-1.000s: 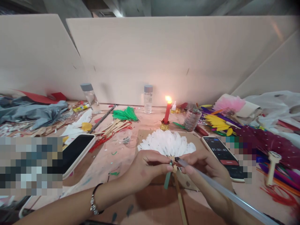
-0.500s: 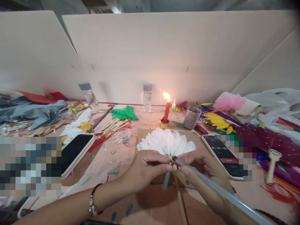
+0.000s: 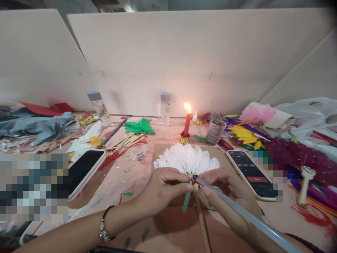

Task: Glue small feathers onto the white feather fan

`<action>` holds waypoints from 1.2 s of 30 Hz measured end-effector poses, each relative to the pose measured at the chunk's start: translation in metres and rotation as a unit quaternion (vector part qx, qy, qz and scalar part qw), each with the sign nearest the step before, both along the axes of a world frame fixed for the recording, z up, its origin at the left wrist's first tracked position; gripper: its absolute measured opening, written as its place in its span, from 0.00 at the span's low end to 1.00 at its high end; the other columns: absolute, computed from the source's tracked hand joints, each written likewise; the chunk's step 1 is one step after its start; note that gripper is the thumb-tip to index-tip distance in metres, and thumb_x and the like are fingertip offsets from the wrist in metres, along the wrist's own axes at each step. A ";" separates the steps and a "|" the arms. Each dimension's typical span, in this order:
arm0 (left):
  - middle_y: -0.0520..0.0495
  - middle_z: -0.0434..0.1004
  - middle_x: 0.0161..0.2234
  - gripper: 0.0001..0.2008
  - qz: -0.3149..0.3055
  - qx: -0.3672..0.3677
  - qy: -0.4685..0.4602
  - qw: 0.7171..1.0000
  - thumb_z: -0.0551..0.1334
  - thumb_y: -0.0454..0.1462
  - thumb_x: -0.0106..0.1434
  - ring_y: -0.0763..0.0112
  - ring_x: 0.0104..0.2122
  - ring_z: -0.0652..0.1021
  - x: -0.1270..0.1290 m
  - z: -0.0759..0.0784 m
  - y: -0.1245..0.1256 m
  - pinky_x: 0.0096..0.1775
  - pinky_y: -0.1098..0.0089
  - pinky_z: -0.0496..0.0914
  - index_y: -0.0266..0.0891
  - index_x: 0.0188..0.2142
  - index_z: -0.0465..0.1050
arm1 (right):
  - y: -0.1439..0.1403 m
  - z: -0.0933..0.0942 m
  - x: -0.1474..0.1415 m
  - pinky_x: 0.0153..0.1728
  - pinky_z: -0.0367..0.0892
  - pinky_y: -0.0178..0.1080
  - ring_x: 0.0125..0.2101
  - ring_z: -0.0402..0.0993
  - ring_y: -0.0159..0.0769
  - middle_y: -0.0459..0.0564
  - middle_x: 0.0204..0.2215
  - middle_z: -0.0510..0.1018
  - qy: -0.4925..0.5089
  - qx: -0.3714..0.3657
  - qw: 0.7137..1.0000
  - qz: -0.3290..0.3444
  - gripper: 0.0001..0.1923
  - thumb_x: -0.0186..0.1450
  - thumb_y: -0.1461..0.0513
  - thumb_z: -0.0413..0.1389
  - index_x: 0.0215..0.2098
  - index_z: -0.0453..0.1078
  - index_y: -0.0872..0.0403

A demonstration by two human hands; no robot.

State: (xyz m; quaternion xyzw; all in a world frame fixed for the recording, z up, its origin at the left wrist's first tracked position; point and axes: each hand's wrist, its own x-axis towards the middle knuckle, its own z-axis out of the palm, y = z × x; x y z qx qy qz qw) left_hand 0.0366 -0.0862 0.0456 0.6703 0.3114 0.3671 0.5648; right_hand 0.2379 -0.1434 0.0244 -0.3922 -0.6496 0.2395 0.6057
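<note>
A white feather fan (image 3: 186, 158) lies spread on a cardboard sheet, its thin wooden handle (image 3: 202, 225) pointing toward me. At the fan's base, my left hand (image 3: 164, 188) pinches a short green strip (image 3: 186, 201) between thumb and forefinger. My right hand (image 3: 228, 188) is closed around a long translucent glue stick (image 3: 244, 212). The stick's dark tip touches or nearly touches the fan's base beside my left fingertips. Fingers partly hide the joint between feathers and handle.
Beyond the fan burns a red candle (image 3: 187, 123) in a gold holder. Phones flank my hands, a black-screened phone (image 3: 85, 172) and a timer phone (image 3: 251, 174). Green feathers (image 3: 140, 125), a clear bottle (image 3: 165, 109), and a maroon fan (image 3: 297, 158) lie around.
The glue stick's tip and my hands stay at the fan's base with hardly any movement. The whole view has shifted very slightly.
</note>
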 end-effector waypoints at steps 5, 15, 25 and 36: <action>0.45 0.85 0.28 0.10 0.003 0.015 0.020 1.000 0.74 0.44 0.62 0.71 0.27 0.76 -0.001 -0.001 0.001 0.31 0.74 0.70 0.39 0.31 0.90 | 0.000 0.004 -0.001 0.33 0.82 0.32 0.31 0.86 0.36 0.44 0.33 0.86 -0.008 0.008 1.000 -0.001 0.07 0.69 0.65 0.64 0.39 0.75 0.45; 0.44 0.86 0.29 0.10 0.014 0.022 0.025 0.999 0.74 0.44 0.62 0.69 0.29 0.78 -0.003 -0.002 0.002 0.33 0.73 0.71 0.40 0.34 0.90 | 0.001 0.002 -0.001 0.31 0.81 0.32 0.30 0.86 0.36 0.46 0.33 0.86 0.001 -0.002 1.000 0.021 0.06 0.70 0.65 0.64 0.39 0.75 0.46; 0.45 0.87 0.30 0.06 0.023 0.023 0.013 0.999 0.74 0.40 0.61 0.70 0.29 0.78 -0.002 -0.001 0.002 0.34 0.74 0.71 0.42 0.34 0.91 | 0.002 0.002 0.000 0.37 0.83 0.35 0.35 0.87 0.39 0.48 0.36 0.86 -0.001 0.009 1.000 0.023 0.08 0.68 0.66 0.65 0.40 0.75 0.46; 0.45 0.85 0.29 0.06 0.026 0.023 0.021 0.999 0.74 0.40 0.62 0.71 0.30 0.78 -0.002 -0.001 0.002 0.33 0.75 0.68 0.40 0.33 0.90 | 0.001 0.004 -0.002 0.30 0.79 0.31 0.28 0.84 0.35 0.44 0.30 0.84 -0.012 0.007 1.000 -0.014 0.06 0.68 0.65 0.65 0.38 0.74 0.46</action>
